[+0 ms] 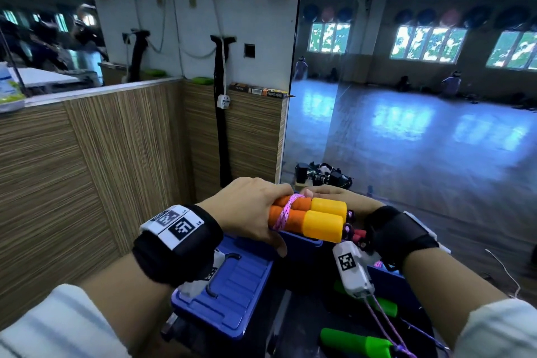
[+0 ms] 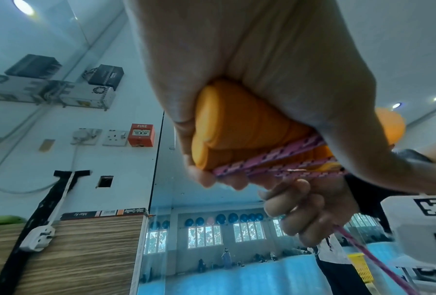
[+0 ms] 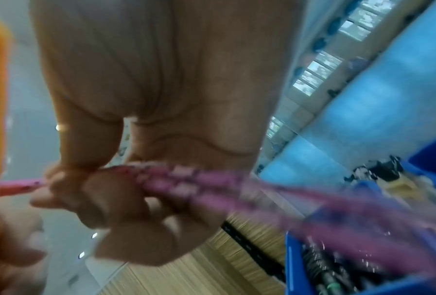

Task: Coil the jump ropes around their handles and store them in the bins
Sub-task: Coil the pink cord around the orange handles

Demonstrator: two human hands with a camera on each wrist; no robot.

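Left hand (image 1: 250, 212), seen from the head camera, grips the two orange-and-yellow handles (image 1: 308, 219) side by side above the blue bin (image 1: 302, 241), with pink rope (image 1: 286, 211) looped around their orange grips, and the right hand (image 1: 328, 193) sits at their 1 o'clock. From the left wrist, its fingers curl around the handles and rope. From the right wrist, blurred, the right hand's fingers (image 3: 90, 187) pinch the rope, which trails toward 4 o'clock.

Dark counter (image 1: 302, 325): carries blue bins (image 1: 303, 241), one blue bin lid (image 1: 232, 293) lying flat at left, and two green jump-rope handles (image 1: 357, 341) with purple cord (image 1: 386, 325).
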